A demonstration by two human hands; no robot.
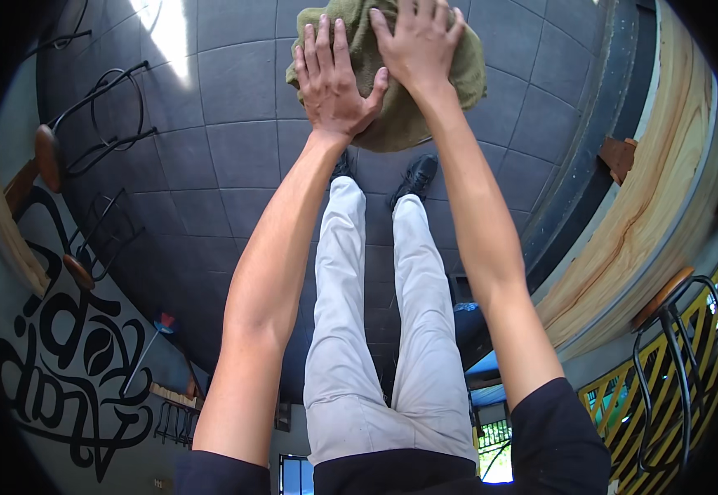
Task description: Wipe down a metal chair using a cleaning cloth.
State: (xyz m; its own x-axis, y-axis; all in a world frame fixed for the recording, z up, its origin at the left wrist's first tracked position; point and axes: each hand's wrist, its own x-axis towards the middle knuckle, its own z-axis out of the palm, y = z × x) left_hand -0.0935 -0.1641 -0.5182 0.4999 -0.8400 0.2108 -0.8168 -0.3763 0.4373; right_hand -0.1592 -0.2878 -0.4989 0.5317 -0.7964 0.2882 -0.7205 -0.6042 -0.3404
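Note:
An olive-green cloth (390, 131) lies bunched and spread at the top of the view, in front of my feet. My left hand (336, 90) rests palm down on its left half, fingers spread and thumb out to the side. Flat on the upper right part is my right hand (419, 51), slightly blurred, with its fingertips close to the picture's top edge. Neither hand pinches the fabric. Whatever supports the cloth is hidden beneath it.
Dark floor tiles (241, 154) surround my black shoes (417, 176). Stools with wooden seats (49, 158) and black metal legs stand at left. A wood-grain counter (656, 204) curves along the right, with another stool (665, 300) beyond it. Black lettering covers the left wall (167, 458).

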